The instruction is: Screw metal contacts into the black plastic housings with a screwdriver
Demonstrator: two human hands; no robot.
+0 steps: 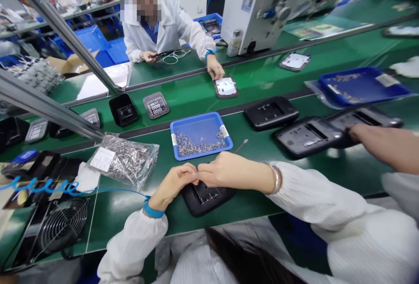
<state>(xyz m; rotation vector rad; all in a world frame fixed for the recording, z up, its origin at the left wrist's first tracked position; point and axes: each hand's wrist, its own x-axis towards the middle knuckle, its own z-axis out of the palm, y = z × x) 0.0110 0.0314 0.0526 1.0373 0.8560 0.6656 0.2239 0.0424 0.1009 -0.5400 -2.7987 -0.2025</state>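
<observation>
A black plastic housing with a battery bay lies on the green bench in front of me, and small metal contacts show in the bay. My left hand, with a blue wrist strap, hovers over its upper left side, thumb and fingers pinched together. Fingertip to fingertip with it, my right hand is closed too, over the housing's top edge. Whatever the fingers pinch is too small or hidden to make out. Just beyond the hands sits a blue tray of small metal contacts.
A clear bag of metal parts lies left, near a fan. More black housings stand right, where a neighbour's hand reaches in. Across the belt, a person in white touches a display unit. A metal post slants at left.
</observation>
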